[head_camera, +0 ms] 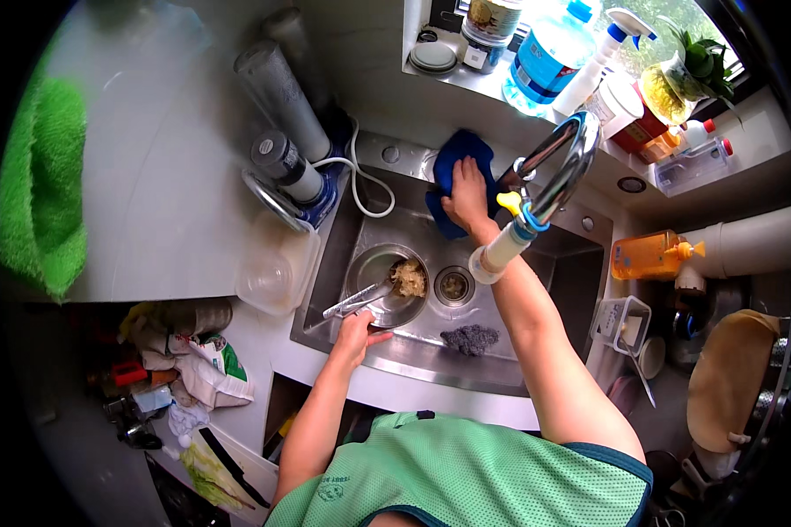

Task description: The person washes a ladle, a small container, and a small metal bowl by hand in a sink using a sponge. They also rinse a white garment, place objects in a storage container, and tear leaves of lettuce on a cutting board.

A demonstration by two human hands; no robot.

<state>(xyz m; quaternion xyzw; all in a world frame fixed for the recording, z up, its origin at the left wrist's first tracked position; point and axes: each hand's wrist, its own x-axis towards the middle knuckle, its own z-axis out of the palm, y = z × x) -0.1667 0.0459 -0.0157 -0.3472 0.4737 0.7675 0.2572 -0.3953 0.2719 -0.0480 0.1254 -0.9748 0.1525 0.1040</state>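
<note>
A round stainless steel bowl (pixel 362 263) sits in the left part of the metal sink (pixel 428 362). My left hand (pixel 352 339) is at its near rim, fingers curled against the edge. Inside the bowl lie a tan fibrous clump (pixel 409 278) and metal utensils (pixel 359 300) whose handles cross the rim above my left hand. Reaching past the faucet, my right hand (pixel 469 194) presses on a dark blue cloth (pixel 458 148) spread over the sink's back ledge and hanging into the basin. A grey mesh scrubber (pixel 471 339) rests near the drain (pixel 454 286).
The chrome faucet (pixel 586 145) arches above my right forearm. Left of the basin stand a water filter (pixel 287 99) with a white hose and a plastic container (pixel 273 270). Bottles line the windowsill (pixel 455 80). At lower left, a knife (pixel 231 464) lies by leafy vegetables (pixel 207 474).
</note>
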